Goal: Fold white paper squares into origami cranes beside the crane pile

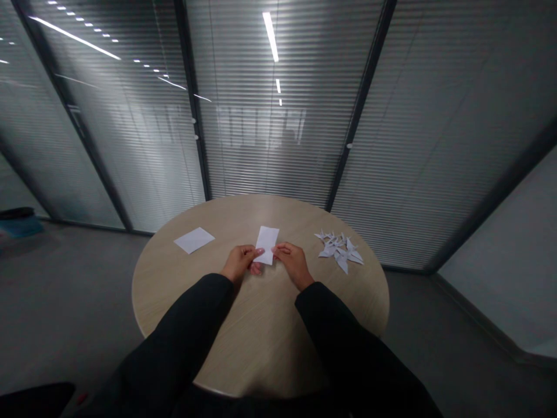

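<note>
A narrow folded white paper strip (pixel 267 243) lies on the round wooden table (pixel 226 342), pointing away from me. My left hand (pixel 241 262) pinches its near left corner with thumb and fingers. My right hand (pixel 292 262) pinches the near right corner in the same way. Both arms wear black sleeves.
A flat white sheet of paper (pixel 194 240) lies at the table's left. A pile of several folded white paper stars (pixel 339 248) sits at the right. Glass walls with blinds (pixel 278 116) stand behind the table; grey floor surrounds it.
</note>
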Available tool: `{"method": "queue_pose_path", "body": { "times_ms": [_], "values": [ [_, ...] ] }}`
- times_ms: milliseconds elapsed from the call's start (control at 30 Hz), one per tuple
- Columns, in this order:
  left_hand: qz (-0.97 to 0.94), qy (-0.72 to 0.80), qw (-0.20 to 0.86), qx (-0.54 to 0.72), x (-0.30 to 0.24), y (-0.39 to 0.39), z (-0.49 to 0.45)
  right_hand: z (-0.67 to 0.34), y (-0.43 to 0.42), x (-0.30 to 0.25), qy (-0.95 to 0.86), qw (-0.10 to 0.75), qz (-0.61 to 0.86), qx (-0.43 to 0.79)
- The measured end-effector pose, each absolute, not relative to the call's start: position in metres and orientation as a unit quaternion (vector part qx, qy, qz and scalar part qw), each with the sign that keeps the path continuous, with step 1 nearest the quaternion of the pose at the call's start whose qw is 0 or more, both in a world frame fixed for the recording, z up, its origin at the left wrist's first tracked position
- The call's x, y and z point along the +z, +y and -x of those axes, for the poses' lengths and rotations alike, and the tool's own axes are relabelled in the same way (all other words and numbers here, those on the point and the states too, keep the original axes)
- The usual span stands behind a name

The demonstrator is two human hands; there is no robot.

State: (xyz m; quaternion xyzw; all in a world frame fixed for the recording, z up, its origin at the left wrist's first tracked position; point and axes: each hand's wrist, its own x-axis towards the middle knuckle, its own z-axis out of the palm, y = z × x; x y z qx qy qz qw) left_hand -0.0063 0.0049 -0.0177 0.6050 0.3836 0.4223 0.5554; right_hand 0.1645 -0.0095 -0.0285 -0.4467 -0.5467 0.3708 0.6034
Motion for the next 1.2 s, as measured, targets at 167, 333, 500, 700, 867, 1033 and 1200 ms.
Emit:
{"method": "queue_pose_path", "body": {
  "times_ms": [167, 333, 500, 700, 867, 1033, 1200],
  "values": [
    [-0.658, 0.387, 0.486, 0.424, -0.017, 0.003, 0.007, -0.163, -0.011, -0.027, -0.529, 0.603, 0.446, 0.396],
    [-0.652, 0.406, 0.458, 0.447, -0.013, 0.002, 0.008, -0.160, -0.016, -0.022, -0.520, 0.579, 0.426, 0.461],
    [-0.644, 0.399, 0.456, 0.468, -0.012, 0.002, 0.008, -0.156, -0.020, -0.020, -0.528, 0.537, 0.424, 0.503],
    [-0.640, 0.393, 0.465, 0.468, -0.017, 0.004, 0.007, -0.159, -0.018, -0.021, -0.539, 0.545, 0.434, 0.474],
    [-0.633, 0.354, 0.506, 0.467, -0.019, 0.008, 0.006, -0.163, -0.014, -0.024, -0.518, 0.561, 0.439, 0.474],
    [-0.645, 0.354, 0.488, 0.470, -0.020, 0.009, 0.006, -0.160, -0.017, -0.020, -0.512, 0.552, 0.427, 0.500],
    [-0.693, 0.345, 0.493, 0.397, -0.019, 0.004, 0.006, -0.160, -0.022, -0.018, -0.507, 0.579, 0.411, 0.489]
  ]
}}
